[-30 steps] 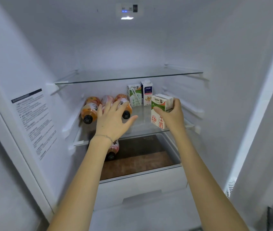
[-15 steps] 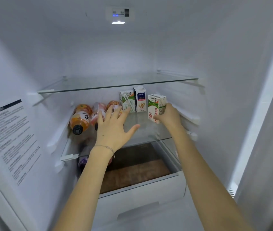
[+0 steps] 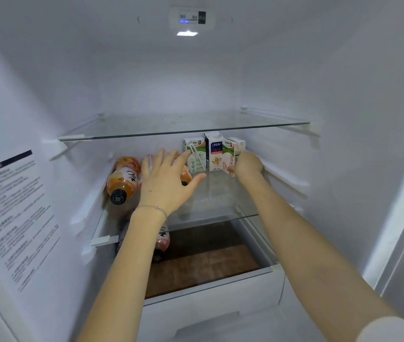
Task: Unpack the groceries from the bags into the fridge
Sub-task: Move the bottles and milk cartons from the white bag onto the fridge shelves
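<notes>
- Right hand (image 3: 246, 165) is wrapped round a milk carton (image 3: 229, 154), far back on the glass shelf (image 3: 210, 206).
- Just left of that hand, a blue carton (image 3: 213, 151), then a green carton (image 3: 194, 156), both upright.
- Left hand (image 3: 168, 178) is released, fingers spread over the lying bottles (image 3: 185, 174); contact, I cannot tell.
- Orange bottle (image 3: 122, 178) lies just left of that hand, cap facing us.

Three cartons (image 3: 214, 154), perhaps four bottles (image 3: 122, 178), two glass shelves (image 3: 183, 129).
</notes>
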Demonstrator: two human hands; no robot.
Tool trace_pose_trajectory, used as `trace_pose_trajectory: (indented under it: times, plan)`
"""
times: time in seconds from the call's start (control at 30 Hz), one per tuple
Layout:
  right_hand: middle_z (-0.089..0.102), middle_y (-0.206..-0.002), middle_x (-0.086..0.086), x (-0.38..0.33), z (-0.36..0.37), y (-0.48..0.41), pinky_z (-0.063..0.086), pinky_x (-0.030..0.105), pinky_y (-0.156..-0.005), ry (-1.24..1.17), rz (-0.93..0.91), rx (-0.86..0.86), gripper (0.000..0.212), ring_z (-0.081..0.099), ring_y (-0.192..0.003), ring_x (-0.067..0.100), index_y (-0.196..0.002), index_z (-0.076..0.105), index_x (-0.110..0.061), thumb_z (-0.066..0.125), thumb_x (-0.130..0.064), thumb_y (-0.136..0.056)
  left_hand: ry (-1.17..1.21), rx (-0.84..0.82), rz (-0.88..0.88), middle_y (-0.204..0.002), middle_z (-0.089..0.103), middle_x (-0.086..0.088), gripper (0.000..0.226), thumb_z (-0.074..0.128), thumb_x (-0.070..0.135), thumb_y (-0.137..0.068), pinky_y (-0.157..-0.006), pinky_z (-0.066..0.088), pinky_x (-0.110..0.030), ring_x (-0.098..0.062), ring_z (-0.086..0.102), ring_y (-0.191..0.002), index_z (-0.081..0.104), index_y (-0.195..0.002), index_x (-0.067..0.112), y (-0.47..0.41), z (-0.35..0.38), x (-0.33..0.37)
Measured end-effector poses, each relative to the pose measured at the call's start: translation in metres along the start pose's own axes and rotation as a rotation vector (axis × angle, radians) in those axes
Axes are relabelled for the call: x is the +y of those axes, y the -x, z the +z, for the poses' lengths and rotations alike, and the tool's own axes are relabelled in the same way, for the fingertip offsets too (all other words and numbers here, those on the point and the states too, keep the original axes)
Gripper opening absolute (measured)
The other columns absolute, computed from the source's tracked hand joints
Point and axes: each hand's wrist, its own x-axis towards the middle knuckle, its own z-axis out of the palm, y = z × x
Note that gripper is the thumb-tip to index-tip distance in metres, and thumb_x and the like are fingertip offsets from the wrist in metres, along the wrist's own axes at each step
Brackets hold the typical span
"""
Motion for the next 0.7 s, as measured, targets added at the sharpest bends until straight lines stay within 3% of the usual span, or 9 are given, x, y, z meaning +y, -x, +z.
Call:
trace_pose_trajectory:
  times: [0.37, 0.7]
  plan:
    - [0.061, -0.116, 0.011, 0.006, 0.01, -0.011, 0.041, 0.027, -0.065, 0.06, -0.034, 0.08, 0.034, 0.061, -0.104, 0.026, -0.115, 0.059, -0.007, 0.064, -0.029, -0.089, 0.006, 0.008, -0.005, -0.153, 0.033, 0.006, 0.069, 0.03, 0.07, -0.089, -0.117, 0.009, -0.051, -0.018, 0.018, -0.143, 0.03, -0.148, 0.034, 0.005, 0.007, -0.003]
    - [0.061, -0.119, 0.014, 0.001, 0.011, -0.019, 0.045, 0.031, -0.07, -0.024, 0.01, 0.019, 0.045, 0.061, -0.104, 0.028, -0.119, 0.06, -0.005, 0.068, -0.037, -0.088, 0.024, -0.005, -0.031, -0.156, 0.028, 0.008, 0.071, 0.026, 0.073, -0.087, -0.118, 0.009, -0.054, -0.019, 0.014, -0.146, 0.026, -0.148, 0.037, 0.005, 0.011, -0.009]
